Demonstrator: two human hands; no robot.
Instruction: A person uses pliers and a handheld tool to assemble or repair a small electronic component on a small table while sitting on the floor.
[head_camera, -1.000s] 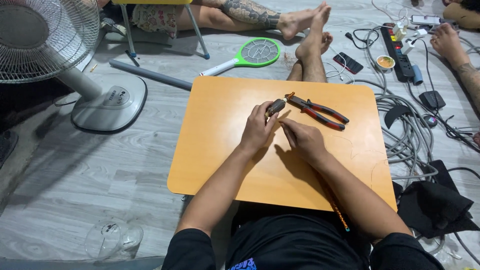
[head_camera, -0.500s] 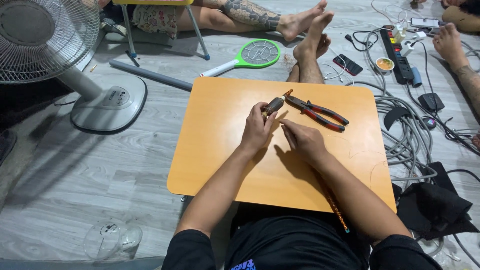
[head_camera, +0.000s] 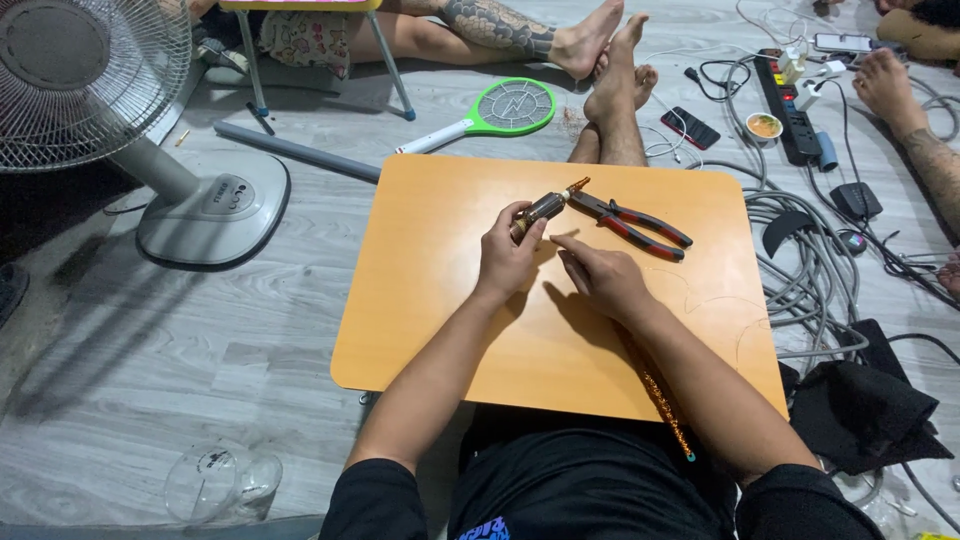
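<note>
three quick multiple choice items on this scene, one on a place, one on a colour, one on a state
1. Where do the pliers lie?
A. on the orange table
B. on the floor by the fan
C. in the right hand

2. What colour is the racket-shaped swatter?
A. blue
B. green
C. yellow

3. What is the left hand doing?
A. lying flat and empty
B. gripping the pliers
C. holding a small dark cylindrical part

Answers:
1 A, they rest on the tabletop beyond the hands.
2 B, its frame is green.
3 C, its fingers close round the part, while the right hand is empty.
</note>
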